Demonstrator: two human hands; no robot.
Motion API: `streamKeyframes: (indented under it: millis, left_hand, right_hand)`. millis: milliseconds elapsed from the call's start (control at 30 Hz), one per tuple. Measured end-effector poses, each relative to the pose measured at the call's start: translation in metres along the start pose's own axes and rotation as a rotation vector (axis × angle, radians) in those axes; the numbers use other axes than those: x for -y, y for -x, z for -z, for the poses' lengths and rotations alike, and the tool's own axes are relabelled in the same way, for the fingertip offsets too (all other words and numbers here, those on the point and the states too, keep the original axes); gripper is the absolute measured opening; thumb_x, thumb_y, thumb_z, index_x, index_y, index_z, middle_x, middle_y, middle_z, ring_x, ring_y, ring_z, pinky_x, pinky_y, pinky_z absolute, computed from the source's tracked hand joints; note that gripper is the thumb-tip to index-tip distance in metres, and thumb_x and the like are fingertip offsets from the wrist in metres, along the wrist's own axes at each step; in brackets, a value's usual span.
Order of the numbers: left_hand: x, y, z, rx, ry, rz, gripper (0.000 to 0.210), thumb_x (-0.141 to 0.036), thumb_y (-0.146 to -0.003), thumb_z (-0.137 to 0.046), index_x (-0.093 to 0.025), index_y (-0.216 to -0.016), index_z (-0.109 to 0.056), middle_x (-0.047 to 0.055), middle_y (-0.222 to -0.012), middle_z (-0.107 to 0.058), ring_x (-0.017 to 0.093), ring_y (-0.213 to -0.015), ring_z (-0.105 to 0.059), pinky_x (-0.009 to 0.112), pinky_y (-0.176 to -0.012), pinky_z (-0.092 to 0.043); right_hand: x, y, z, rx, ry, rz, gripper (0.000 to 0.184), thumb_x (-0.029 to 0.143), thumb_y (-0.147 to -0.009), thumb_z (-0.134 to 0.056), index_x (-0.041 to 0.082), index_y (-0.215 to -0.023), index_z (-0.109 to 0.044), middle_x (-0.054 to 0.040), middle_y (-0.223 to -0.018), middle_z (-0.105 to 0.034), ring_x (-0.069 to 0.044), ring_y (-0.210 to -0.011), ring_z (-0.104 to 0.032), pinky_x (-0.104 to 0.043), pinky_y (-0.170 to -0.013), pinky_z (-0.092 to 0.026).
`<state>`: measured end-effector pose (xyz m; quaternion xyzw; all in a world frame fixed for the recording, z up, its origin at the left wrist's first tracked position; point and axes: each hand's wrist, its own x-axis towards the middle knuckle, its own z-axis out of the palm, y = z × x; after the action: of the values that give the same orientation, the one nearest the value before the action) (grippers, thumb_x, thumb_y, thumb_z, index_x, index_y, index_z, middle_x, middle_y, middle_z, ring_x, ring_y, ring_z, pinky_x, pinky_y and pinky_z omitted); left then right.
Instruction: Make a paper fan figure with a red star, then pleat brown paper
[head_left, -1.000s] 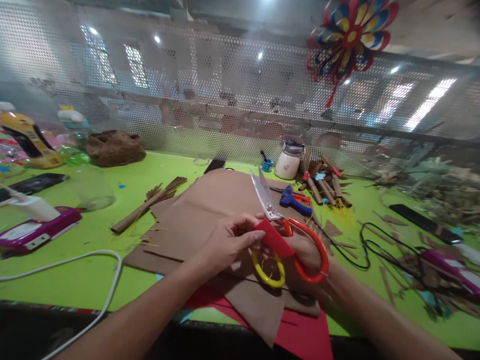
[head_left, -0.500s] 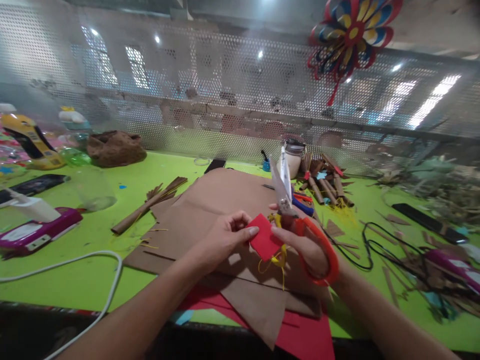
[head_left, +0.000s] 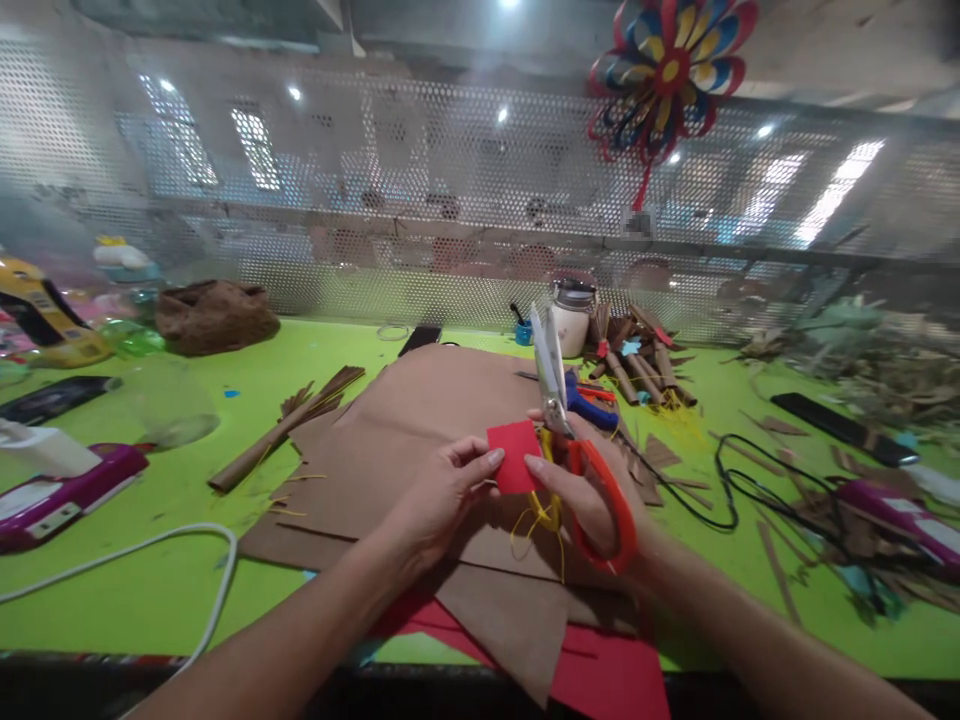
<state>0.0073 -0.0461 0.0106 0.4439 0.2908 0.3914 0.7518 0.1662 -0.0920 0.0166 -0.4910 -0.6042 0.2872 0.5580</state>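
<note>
We hold a red paper (head_left: 514, 457) up in front of us, above the brown sheets (head_left: 405, 430). Our left hand (head_left: 457, 485) pinches it by the left edge, thumb on the near face; our right hand (head_left: 589, 495) pinches the lower right side, thumb on top too. That right hand also carries the scissors (head_left: 553, 405) — their orange loop round the hand, their blades pointing up and away from us. Yellow thread (head_left: 541, 513) dangles just below, beside the right hand.

Under the brown sheets we see a red sheet (head_left: 611, 670) jutting out at the near edge of the green tabletop (head_left: 135, 610). A blue-handled tool (head_left: 592, 405) lies just beyond the right hand, on the right side of the sheets. Farther back stand a jar (head_left: 571, 325) and a small blue pot (head_left: 523, 333), with tied brown rolls (head_left: 641, 370) beside the jar. A single roll (head_left: 274, 440) lies to our left, near the sheets. Farther right we have a black cable (head_left: 727, 485) and a phone (head_left: 840, 428); at far left, a purple power strip (head_left: 71, 495). Behind everything runs a mesh (head_left: 420, 150) — a flower ornament (head_left: 671, 75) hangs high on the right.
</note>
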Motion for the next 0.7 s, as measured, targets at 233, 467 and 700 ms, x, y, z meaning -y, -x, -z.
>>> streamKeyframes:
  millis: [233,467,700]
  left_hand:
    - [-0.001,-0.001,0.0,0.04,0.092,-0.004,0.016,-0.024,-0.076,-0.066,-0.01,-0.086,-0.065,0.006,-0.075,-0.065,0.011,-0.067,-0.059,0.023,-0.068,-0.047]
    - [-0.03,-0.006,0.022,-0.291,0.34,-0.16,0.006,-0.007,-0.08,-0.055,-0.011,-0.079,-0.06,0.004,-0.071,-0.062,0.008,-0.056,-0.056,0.018,-0.052,-0.044]
    - [-0.048,-0.004,0.036,-0.403,0.527,-0.242,0.01,-0.008,-0.085,-0.046,-0.011,-0.084,-0.055,0.005,-0.071,-0.061,0.01,-0.055,-0.056,0.019,-0.049,-0.044]
  right_hand:
    - [0.004,-0.001,-0.002,0.006,-0.145,-0.117,0.036,0.029,-0.076,-0.063,0.023,-0.111,-0.055,-0.0016,-0.091,-0.061,-0.017,-0.08,-0.058,-0.031,-0.072,-0.049]
    - [0.005,0.009,-0.005,0.206,-0.625,-0.394,0.037,0.042,-0.079,-0.06,0.025,-0.112,-0.054,-0.0022,-0.08,-0.058,-0.014,-0.064,-0.057,-0.029,-0.059,-0.05]
    - [-0.031,0.008,-0.008,0.597,-0.517,-0.51,0.068,0.079,-0.054,-0.056,0.021,-0.088,-0.062,-0.0053,-0.063,-0.061,-0.017,-0.054,-0.061,-0.028,-0.051,-0.049]
